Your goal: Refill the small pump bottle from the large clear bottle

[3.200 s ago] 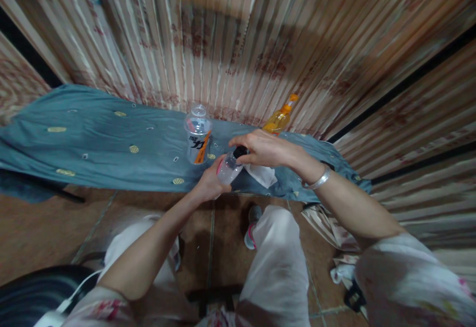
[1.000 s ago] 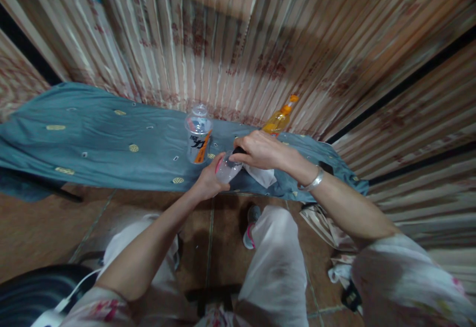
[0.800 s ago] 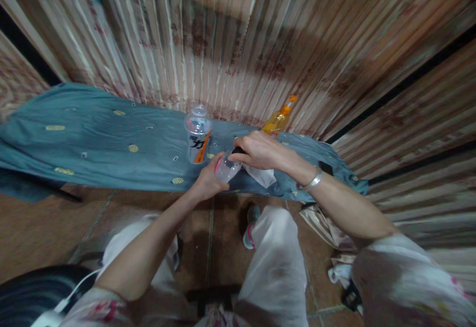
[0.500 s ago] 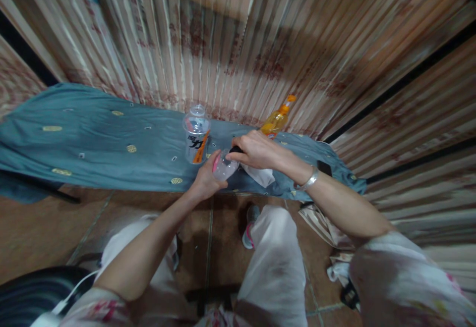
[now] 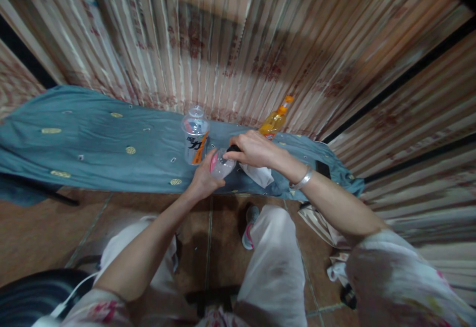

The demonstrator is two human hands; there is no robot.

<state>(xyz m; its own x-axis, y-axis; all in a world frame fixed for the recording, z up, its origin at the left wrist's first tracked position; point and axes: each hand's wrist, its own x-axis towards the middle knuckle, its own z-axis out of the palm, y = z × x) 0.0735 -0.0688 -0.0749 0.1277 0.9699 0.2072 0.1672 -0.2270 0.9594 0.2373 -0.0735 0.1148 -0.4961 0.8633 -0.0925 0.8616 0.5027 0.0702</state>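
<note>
My left hand (image 5: 207, 177) is wrapped round a clear plastic bottle (image 5: 223, 165) with a pink label, tilted over the front of the cloth-covered table. Pinched in the fingers of my right hand (image 5: 253, 149) is a black cap-like piece (image 5: 232, 148) at the bottle's upper end. Whether that piece is on the bottle or apart from it I cannot tell. Just behind my left hand stands a larger clear plastic bottle (image 5: 195, 138) with black and orange print. Beyond my right hand is an orange drink bottle (image 5: 273, 123), partly hidden by the hand.
A white tissue or cloth (image 5: 260, 174) lies under my right hand. A dark phone-like object (image 5: 323, 169) rests at the right on the blue-green tablecloth (image 5: 96, 143). A pleated curtain (image 5: 208, 44) hangs behind the table, with dark bars at both sides.
Both hands keep their hold on the bottle and the black piece. The whole view has shifted very slightly; little else differs.
</note>
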